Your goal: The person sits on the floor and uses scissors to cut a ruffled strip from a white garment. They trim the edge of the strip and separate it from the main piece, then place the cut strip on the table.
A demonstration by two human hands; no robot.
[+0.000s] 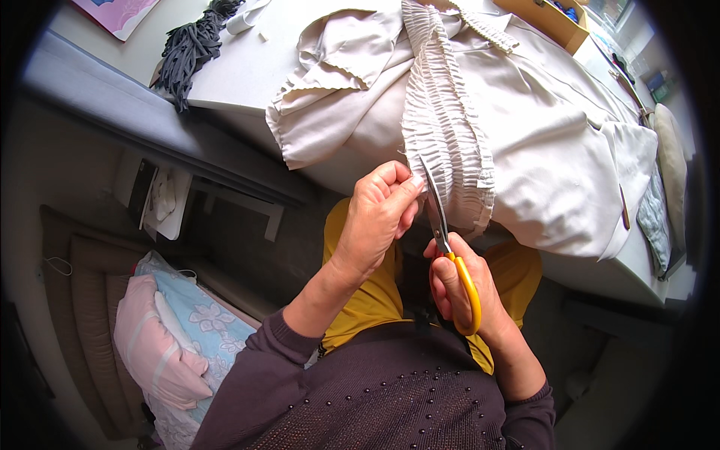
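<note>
A large cream garment [534, 185] with a gathered elastic band [436, 95] spreads over the white table and hangs off its front edge. My left hand [379, 211] pinches the band's left edge between thumb and fingers. In my right hand [469, 275] are yellow-handled scissors [439, 219], my fingers through the loops. Their blades point away from me and lie at the band's edge, just right of my left fingertips. Whether the blades are fully closed is hard to see.
Dark grey strips [194, 50] lie bundled at the table's left, near a white elastic piece [244, 19]. A wooden box [548, 19] stands at the far right. A thin pointed tool [624, 208] rests on the garment's right side. Below left is a bed with a pink pillow [157, 343].
</note>
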